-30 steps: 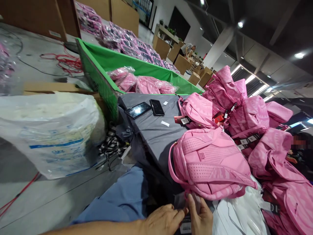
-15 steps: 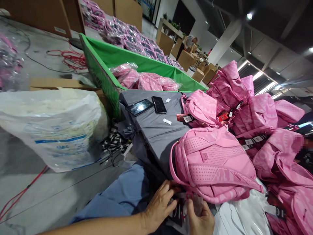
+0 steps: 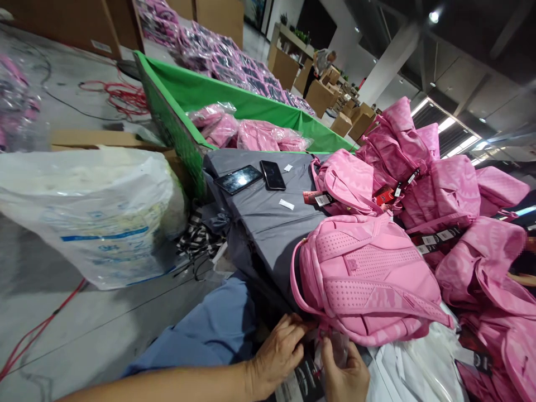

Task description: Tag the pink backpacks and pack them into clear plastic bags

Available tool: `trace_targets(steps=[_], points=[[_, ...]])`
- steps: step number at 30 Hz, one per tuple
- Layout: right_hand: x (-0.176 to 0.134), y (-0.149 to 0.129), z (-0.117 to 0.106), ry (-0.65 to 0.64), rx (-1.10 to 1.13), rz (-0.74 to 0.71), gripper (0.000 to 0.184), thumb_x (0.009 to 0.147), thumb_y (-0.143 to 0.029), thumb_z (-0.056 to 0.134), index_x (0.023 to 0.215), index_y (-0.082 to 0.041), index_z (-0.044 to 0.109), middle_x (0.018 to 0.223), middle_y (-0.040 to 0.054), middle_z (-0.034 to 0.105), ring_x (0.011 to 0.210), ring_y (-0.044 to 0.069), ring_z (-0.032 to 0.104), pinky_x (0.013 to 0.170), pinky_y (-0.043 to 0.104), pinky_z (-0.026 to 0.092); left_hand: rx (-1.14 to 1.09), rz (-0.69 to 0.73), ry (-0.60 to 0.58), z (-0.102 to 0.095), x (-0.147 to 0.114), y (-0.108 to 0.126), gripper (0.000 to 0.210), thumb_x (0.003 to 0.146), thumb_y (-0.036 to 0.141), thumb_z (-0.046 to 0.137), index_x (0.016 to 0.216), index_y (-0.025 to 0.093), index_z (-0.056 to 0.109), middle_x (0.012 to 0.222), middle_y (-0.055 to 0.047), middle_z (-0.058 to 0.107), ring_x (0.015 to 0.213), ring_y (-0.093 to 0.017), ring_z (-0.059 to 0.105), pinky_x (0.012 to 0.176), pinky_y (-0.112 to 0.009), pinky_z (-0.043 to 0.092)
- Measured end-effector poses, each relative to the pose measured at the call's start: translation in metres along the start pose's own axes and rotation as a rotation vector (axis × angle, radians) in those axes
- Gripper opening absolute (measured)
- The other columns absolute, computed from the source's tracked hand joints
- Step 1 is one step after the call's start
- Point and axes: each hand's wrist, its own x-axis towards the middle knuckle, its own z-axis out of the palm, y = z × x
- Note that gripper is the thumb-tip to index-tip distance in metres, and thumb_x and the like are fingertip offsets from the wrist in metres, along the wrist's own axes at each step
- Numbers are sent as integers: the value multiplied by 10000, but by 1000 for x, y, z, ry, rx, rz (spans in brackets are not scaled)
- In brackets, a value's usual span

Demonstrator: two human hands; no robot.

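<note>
Both hands at the near edge of a pink backpack.

Left hand [image 3: 278, 354] curled, fingertips pressed on the bag's lower rim; right hand [image 3: 345, 374] pinched on a clear plastic tag sleeve [image 3: 337, 346] just below. Pink backpack [image 3: 364, 279] lying on the grey bench [image 3: 268, 223], strap side up. Beyond: two phones [image 3: 251, 177], heap of pink backpacks [image 3: 431, 190], green bin [image 3: 234, 103], white sack [image 3: 87, 206] on the floor.

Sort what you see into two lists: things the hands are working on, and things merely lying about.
In hand:
- left hand, at the near pink backpack
- right hand, pinching a clear plastic piece
- black hang tag between the hands

Lying about:
- tablet and phone on the grey cloth
- green bin
- white sack
- backpack pile
</note>
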Motion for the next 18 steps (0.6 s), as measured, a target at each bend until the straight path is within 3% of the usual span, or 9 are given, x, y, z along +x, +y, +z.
trace_targets(steps=[3,10,14,18], points=[[-1,-5,-1,-12,25,22,414,689,-575,723,763,-169,758,581,32,707,554,192,668,551,222,530,-8,-37,-23,-4,1,0,364,909,109,467,1218,185,645,1167,-96,708,1204,-249,596,1149,-463,418],[0,-12,-3,-29,26,60,388,666,-554,726,734,-173,751,564,30,697,545,195,666,549,224,538,-205,-86,-13,-9,-1,1,299,970,245,514,1209,228,694,1156,-77,723,1141,-237,617,1046,-384,468],[0,-11,-3,-43,30,69,420,686,-575,728,770,-166,768,580,35,707,561,200,673,553,226,539,-430,-203,82,-15,5,8,309,965,404,537,995,220,783,1001,-72,748,976,-223,661,898,-316,507],[-1,-3,-5,-53,81,4,552,750,-674,702,875,-144,796,701,63,756,671,225,709,620,236,561,-716,-347,233,-11,15,11,396,849,553,662,808,170,753,825,-53,733,811,-203,647,764,-283,506]])
